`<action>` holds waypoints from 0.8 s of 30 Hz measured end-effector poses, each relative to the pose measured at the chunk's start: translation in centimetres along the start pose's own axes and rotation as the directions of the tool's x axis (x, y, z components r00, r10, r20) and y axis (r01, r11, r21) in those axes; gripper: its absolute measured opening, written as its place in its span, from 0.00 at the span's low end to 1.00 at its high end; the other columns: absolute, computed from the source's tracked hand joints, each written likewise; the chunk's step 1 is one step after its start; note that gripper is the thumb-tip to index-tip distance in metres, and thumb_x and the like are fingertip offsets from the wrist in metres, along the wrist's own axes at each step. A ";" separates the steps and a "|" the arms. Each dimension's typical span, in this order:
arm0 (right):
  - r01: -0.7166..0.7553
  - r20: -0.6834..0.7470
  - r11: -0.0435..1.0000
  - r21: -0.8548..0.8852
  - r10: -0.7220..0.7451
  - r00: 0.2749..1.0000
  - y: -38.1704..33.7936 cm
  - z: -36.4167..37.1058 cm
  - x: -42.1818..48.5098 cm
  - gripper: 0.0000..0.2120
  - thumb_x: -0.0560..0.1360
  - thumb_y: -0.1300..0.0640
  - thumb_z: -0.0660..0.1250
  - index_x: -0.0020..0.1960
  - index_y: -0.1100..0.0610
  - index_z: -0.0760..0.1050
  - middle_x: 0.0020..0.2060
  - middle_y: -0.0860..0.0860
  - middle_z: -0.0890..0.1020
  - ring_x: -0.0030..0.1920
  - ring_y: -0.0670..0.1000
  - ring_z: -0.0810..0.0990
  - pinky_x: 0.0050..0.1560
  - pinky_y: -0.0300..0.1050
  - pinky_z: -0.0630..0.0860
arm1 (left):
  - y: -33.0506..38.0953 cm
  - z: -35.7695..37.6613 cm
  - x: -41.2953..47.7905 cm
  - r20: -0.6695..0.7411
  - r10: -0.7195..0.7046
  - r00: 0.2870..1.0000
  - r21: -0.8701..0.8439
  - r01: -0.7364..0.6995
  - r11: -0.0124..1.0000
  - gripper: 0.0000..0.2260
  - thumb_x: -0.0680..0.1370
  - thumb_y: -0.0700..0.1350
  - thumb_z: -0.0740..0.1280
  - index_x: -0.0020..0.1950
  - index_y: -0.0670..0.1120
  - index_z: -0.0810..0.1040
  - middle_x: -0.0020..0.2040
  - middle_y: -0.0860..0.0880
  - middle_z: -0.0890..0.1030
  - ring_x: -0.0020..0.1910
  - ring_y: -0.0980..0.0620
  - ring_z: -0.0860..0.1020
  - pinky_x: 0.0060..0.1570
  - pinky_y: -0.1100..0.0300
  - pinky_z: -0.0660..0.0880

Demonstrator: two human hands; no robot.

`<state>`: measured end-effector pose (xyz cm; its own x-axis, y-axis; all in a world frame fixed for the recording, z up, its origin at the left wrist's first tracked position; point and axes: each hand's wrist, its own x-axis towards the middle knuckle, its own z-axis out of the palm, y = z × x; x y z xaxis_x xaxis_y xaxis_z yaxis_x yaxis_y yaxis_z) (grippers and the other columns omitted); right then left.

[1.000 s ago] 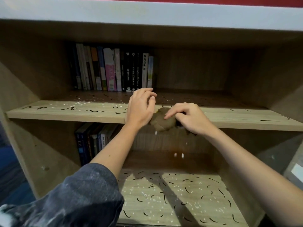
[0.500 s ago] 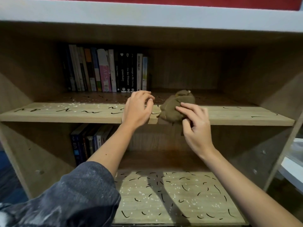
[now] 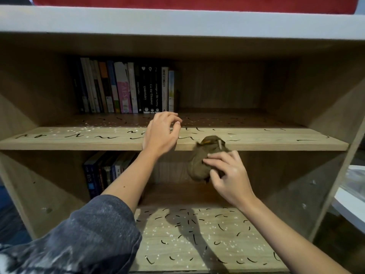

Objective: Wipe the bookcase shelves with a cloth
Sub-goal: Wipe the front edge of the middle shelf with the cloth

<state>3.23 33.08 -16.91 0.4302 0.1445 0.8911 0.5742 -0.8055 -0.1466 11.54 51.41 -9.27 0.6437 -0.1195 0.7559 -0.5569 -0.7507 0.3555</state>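
Observation:
A bunched olive-brown cloth (image 3: pixel 199 165) hangs over the front edge of the upper shelf (image 3: pixel 79 139), its top on the board and most of it below the edge. My right hand (image 3: pixel 229 177) grips the cloth from the lower right, fingers curled into it. My left hand (image 3: pixel 161 133) rests on the shelf's front edge just left of the cloth, fingers loosely curled and holding nothing. Black curly marks and white specks lie scattered over the upper shelf and the lower shelf (image 3: pixel 197 244).
A row of upright books (image 3: pixel 122 89) stands at the back left of the upper shelf. More books (image 3: pixel 102 173) stand at the left under it. A white surface (image 3: pixel 349 202) shows past the bookcase's right side panel.
My right hand pushed the cloth onto the upper shelf, then drew it back down over the front edge. My left hand has stayed on the shelf edge.

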 end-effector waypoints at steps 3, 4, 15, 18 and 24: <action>0.009 -0.135 0.999 0.031 -0.005 0.991 0.1 -1.1 0.9 0.13 0.71 0.61 0.62 0.51 0.60 0.81 0.50 0.53 0.81 0.50 0.50 0.71 0.55 0.37 0.69 | 0.1 0.0 0.1 0.003 0.008 1.000 0.008 -0.008 1.000 0.11 0.80 0.46 0.59 0.56 0.48 0.79 0.61 0.52 0.76 0.65 0.54 0.67 0.60 0.59 0.60; -0.031 -0.152 0.999 0.031 0.036 0.988 0.4 -1.2 1.6 0.13 0.71 0.62 0.62 0.52 0.60 0.81 0.51 0.53 0.81 0.51 0.52 0.71 0.57 0.38 0.69 | 0.2 0.0 0.1 0.003 0.005 1.000 0.004 -0.005 1.000 0.11 0.80 0.46 0.59 0.56 0.48 0.79 0.61 0.52 0.76 0.65 0.54 0.67 0.60 0.59 0.61; -0.135 0.059 0.991 0.020 0.134 0.989 0.5 -2.8 2.3 0.12 0.69 0.67 0.66 0.51 0.60 0.82 0.48 0.52 0.82 0.49 0.52 0.73 0.55 0.46 0.73 | 2.4 0.6 0.2 0.059 0.019 0.998 -0.046 -0.016 0.999 0.12 0.81 0.45 0.57 0.57 0.46 0.78 0.62 0.50 0.75 0.65 0.53 0.66 0.64 0.56 0.60; -0.123 -0.059 0.989 0.079 0.128 0.990 1.0 -5.0 4.7 0.12 0.70 0.65 0.62 0.48 0.60 0.82 0.45 0.52 0.82 0.47 0.50 0.73 0.50 0.36 0.67 | 3.2 1.2 0.5 0.086 0.073 0.994 -0.007 -0.073 0.997 0.12 0.81 0.45 0.56 0.57 0.47 0.78 0.63 0.51 0.75 0.65 0.54 0.66 0.66 0.56 0.56; -0.509 0.246 0.856 -0.093 0.515 0.821 5.4 -4.2 10.2 0.13 0.77 0.63 0.58 0.58 0.57 0.77 0.57 0.55 0.78 0.59 0.54 0.74 0.63 0.49 0.70 | 3.0 2.6 0.5 0.051 0.016 0.999 0.100 -0.021 0.995 0.13 0.81 0.48 0.55 0.58 0.49 0.77 0.63 0.52 0.74 0.66 0.54 0.65 0.68 0.56 0.51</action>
<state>7.79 27.79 -6.83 0.8202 -0.1551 0.5507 0.2073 -0.8166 -0.5387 11.56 47.42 -9.22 0.6606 -0.1649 0.7324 -0.5151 -0.8093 0.2823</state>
